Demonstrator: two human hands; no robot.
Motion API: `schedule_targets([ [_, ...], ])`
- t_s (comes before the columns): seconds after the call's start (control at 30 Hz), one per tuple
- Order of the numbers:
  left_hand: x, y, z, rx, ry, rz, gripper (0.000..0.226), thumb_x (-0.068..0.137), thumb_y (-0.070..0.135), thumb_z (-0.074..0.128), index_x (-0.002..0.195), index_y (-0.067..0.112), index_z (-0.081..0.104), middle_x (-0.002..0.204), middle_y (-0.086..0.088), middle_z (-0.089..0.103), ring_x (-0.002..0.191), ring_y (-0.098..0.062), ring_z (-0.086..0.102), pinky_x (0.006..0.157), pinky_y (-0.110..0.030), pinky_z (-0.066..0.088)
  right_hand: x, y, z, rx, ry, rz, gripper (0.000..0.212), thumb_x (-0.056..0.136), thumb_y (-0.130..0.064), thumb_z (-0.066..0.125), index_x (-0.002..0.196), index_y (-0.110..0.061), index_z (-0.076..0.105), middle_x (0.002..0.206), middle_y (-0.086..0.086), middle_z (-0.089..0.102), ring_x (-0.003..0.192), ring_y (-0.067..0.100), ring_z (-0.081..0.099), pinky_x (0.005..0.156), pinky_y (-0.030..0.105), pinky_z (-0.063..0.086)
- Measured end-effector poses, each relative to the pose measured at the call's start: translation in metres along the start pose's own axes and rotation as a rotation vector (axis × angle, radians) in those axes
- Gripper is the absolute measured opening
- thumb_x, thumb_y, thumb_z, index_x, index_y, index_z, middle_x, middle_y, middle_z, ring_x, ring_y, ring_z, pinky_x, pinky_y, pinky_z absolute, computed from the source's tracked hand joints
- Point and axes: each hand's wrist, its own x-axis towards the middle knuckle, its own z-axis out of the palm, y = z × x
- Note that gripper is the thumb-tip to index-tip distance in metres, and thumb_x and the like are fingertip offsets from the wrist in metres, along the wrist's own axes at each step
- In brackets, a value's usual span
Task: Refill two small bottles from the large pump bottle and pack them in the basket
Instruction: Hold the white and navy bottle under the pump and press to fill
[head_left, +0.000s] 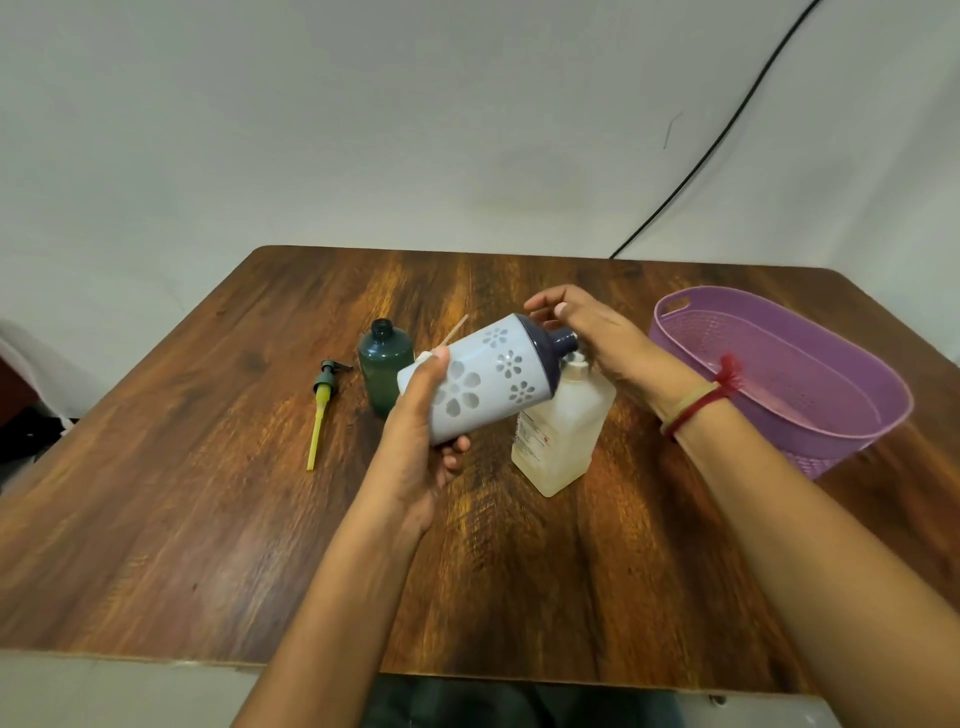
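Head view: left hand (415, 421) grips tilted flowered bottle (493, 374), right hand (608, 343) curls round its dark neck (563, 340)

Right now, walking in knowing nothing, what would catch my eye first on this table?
The flower-patterned bottle stands out at mid-table: the left hand grips its body, holding it tilted with its dark neck by the mouth of a translucent white bottle, and the right hand is at that neck. To the right sits a purple basket. To the left are an open green bottle, standing, and a pump with a yellow tube, lying flat.
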Motion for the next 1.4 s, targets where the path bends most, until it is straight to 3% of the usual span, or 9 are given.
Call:
schedule_targets([
  [0.27,-0.002,0.004,0.002,-0.023,-0.035,0.014,0.034,0.083,0.053,0.058,0.094,0.021,0.062,0.067,0.003,0.060,0.046,-0.006,0.042,0.034,-0.012,0.031,-0.002,-0.011,-0.003,-0.010,0.029,0.077,0.025,0.100,-0.019,0.037,0.110,-0.016,0.059,0.114,-0.002,0.057,0.100,0.010,0.053,0.072,0.013,0.041],
  [0.43,-0.001,-0.001,0.001,-0.020,-0.024,-0.010,0.032,0.085,0.052,0.056,0.091,0.021,0.062,0.068,0.002,0.060,0.045,-0.007,0.041,0.034,-0.012,0.030,-0.008,-0.004,-0.001,-0.017,-0.038,0.113,0.040,0.100,-0.039,0.029,0.136,-0.032,0.043,0.141,0.003,0.043,0.122,0.016,0.040,0.099,0.033,0.033],
  [0.53,-0.002,0.000,0.002,-0.034,-0.046,-0.029,0.034,0.085,0.053,0.055,0.091,0.020,0.061,0.069,0.001,0.059,0.043,-0.007,0.042,0.033,-0.011,0.031,-0.008,-0.004,0.003,-0.057,-0.009,0.095,0.041,0.100,-0.038,0.026,0.139,-0.032,0.040,0.148,0.004,0.037,0.132,0.019,0.035,0.097,0.027,0.026],
  [0.73,-0.002,0.004,0.002,-0.036,-0.056,0.011,0.035,0.084,0.052,0.057,0.096,0.020,0.061,0.074,0.000,0.059,0.045,-0.008,0.042,0.034,-0.012,0.032,-0.008,-0.014,-0.003,0.011,0.003,0.140,0.036,0.101,-0.030,0.033,0.131,-0.023,0.052,0.139,0.003,0.046,0.124,0.018,0.043,0.085,0.021,0.038],
  [0.9,0.000,-0.002,0.002,-0.036,-0.017,-0.019,0.035,0.083,0.054,0.057,0.092,0.020,0.062,0.069,0.002,0.059,0.045,-0.007,0.042,0.034,-0.011,0.031,-0.008,-0.003,0.002,-0.004,-0.025,0.156,0.040,0.103,-0.030,0.026,0.142,-0.032,0.035,0.152,0.005,0.030,0.137,0.025,0.028,0.103,0.031,0.025],
  [1.07,-0.001,0.002,0.003,-0.051,-0.051,0.011,0.034,0.084,0.052,0.056,0.093,0.020,0.062,0.070,0.001,0.060,0.045,-0.007,0.043,0.034,-0.011,0.032,-0.004,-0.017,-0.005,-0.056,-0.047,0.164,0.039,0.102,-0.029,0.028,0.138,-0.025,0.043,0.147,0.003,0.037,0.128,0.016,0.037,0.078,0.009,0.032],
  [1.13,0.000,0.004,0.003,-0.045,-0.050,0.024,0.033,0.085,0.051,0.056,0.093,0.020,0.062,0.070,0.001,0.060,0.045,-0.007,0.042,0.034,-0.012,0.031,-0.006,-0.016,-0.005,-0.061,-0.055,0.162,0.040,0.102,-0.033,0.026,0.138,-0.027,0.044,0.146,0.002,0.039,0.121,0.012,0.038,0.082,0.015,0.035],
  [1.27,0.002,-0.001,0.001,-0.038,-0.029,-0.010,0.034,0.084,0.053,0.056,0.090,0.020,0.062,0.067,0.002,0.059,0.044,-0.007,0.041,0.033,-0.012,0.030,-0.009,-0.006,-0.001,-0.079,-0.037,0.133,0.042,0.100,-0.043,0.025,0.142,-0.039,0.031,0.152,0.002,0.030,0.139,0.025,0.027,0.110,0.042,0.023],
  [1.4,0.001,0.001,0.001,-0.053,-0.059,-0.003,0.037,0.081,0.054,0.057,0.094,0.020,0.062,0.070,0.001,0.059,0.043,-0.006,0.042,0.033,-0.011,0.031,-0.008,-0.017,-0.003,-0.062,-0.055,0.142,0.041,0.101,-0.038,0.028,0.140,-0.032,0.039,0.150,0.001,0.033,0.135,0.020,0.031,0.091,0.021,0.032],
])
